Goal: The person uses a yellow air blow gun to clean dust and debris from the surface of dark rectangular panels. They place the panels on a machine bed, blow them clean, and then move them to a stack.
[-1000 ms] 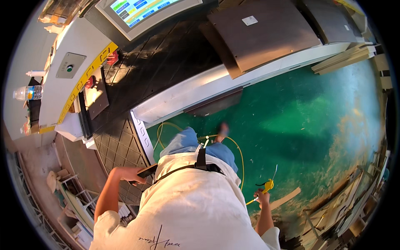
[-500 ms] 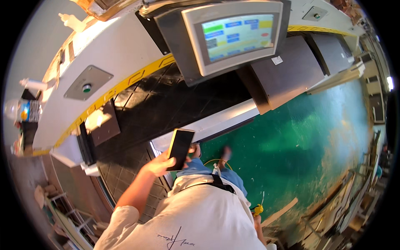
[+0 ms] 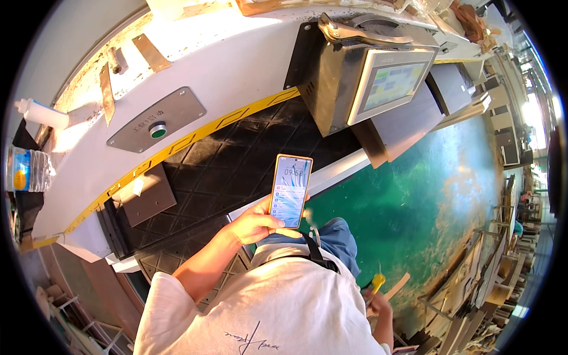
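My left hand [image 3: 258, 222] is closed round a smartphone [image 3: 290, 190] in an orange-yellow case. The phone is upright, its screen lit with a clock and a list of notices, and my thumb lies over its lower edge. Low on the right side, my right hand [image 3: 378, 303] grips a yellow air blow gun [image 3: 377, 283] with a thin nozzle; its fingers are small and partly blurred. Beyond the phone is the dark, grid-patterned bed [image 3: 236, 148] of a machine.
A control screen box [image 3: 370, 83] juts from the white machine beam [image 3: 248, 53]. On the beam sit a green button [image 3: 158, 130], a white squeeze bottle [image 3: 44, 114] and a plastic bottle [image 3: 29, 170]. Brown panels [image 3: 402, 121] lie to the right, above the green floor [image 3: 390, 177]. Boards [image 3: 473, 278] lean at lower right.
The phone's screen has gone from dark to lit, and the phone has been raised away from my body. My right hand with the blow gun has come further into view. My head view has shifted left.
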Demonstrator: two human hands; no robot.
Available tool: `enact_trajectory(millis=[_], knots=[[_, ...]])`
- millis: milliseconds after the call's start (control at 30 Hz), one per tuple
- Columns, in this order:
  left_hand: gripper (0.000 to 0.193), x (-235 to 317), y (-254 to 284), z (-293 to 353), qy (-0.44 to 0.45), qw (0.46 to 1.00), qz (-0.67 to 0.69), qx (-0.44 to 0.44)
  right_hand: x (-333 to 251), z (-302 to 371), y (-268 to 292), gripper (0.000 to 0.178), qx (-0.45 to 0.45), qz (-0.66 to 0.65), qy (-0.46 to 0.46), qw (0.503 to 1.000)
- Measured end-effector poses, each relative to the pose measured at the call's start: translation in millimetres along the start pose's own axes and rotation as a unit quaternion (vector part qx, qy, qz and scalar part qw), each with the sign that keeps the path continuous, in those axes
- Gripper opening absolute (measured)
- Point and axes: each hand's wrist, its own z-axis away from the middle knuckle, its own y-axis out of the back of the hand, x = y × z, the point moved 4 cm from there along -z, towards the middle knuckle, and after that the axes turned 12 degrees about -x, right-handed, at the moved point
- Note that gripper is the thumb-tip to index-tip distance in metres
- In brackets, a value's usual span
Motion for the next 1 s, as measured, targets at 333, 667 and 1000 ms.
enact_trajectory(millis=[333,667,1000], knots=[[0.090,-32,-61,5,-0.124,0.992,-0.034,0.019,-208,34,-172,0.071,-0.443,-0.277,0.219,0.824],[0.114,-93,-131,-28,-0.122,0.946,-0.172,0.248,-231,23,-167,0.066,-0.495,0.279,0.179,0.803],[0.087,-123,-114,-75,-0.119,0.973,-0.080,0.180,-209,-15,-108,0.053,-0.484,0.133,0.222,0.836]])
